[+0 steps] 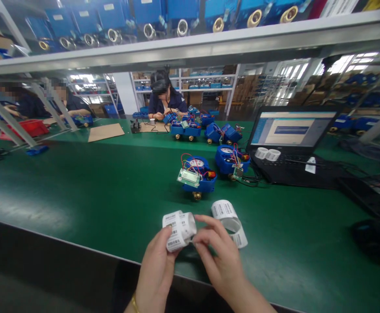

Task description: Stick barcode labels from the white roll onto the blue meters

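A roll of white barcode labels (pixel 174 234) is gripped by my left hand (pixel 157 256), thumb on its near face, just above the table's front edge. My right hand (pixel 218 250) is at the roll's right side, fingers curled and pinching at its edge; what lies between the fingertips is hard to make out. Behind my right hand, a second curled strip of barcode labels (pixel 224 209) lies on the green table (pixel 111 191). Farther back stands a blue water meter (pixel 198 176) with a brass fitting, wires and a small display board.
Another wired blue meter (pixel 231 161) stands beside a black laptop (pixel 291 139) holding two small label rolls (pixel 268 154). A black mouse (pixel 377 241) is at right. Overhead, a shelf (pixel 190 50) carries blue meters. Across the table a person (pixel 167 102) works near more meters.
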The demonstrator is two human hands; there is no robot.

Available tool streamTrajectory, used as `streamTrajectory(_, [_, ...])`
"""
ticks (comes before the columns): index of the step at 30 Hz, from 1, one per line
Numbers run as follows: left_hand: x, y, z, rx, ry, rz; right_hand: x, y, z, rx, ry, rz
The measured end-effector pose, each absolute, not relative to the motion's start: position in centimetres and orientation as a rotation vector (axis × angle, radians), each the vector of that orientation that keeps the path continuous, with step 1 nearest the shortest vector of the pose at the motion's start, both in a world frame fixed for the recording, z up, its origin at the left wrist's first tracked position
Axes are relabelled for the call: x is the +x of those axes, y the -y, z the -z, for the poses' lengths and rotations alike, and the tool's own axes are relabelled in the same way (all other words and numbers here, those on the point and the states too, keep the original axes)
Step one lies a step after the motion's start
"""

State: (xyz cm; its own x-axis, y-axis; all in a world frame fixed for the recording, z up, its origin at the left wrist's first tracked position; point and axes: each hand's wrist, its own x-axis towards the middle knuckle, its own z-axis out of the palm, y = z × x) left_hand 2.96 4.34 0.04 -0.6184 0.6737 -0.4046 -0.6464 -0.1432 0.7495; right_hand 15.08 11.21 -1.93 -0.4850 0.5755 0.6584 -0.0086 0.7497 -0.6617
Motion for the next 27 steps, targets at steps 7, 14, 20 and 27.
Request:
streamTrajectory(7, [-1.4, -3.3, 0.2, 1.351, -2.517, -1.276, 14.1, -13.0, 3.7, -0.720, 1.577, -1.349])
streamTrajectory(14, [-1.5, -4.1, -1.4, 1.580, -2.514, -1.017, 14.4, -16.7, 3.0, -0.877, 1.649, -0.930])
streamTrajectory(20, [-5.8, -9.6, -4.9, 2.131, -2.286, -1.042, 12.4, -19.5, 1.8, -0.888, 1.602, -0.807])
streamTrajectory(27, [-8.5, -15.0, -4.8, 2.253, -1.835, -1.144, 10.9, -21.0, 2.4, -0.846, 1.585, -0.820])
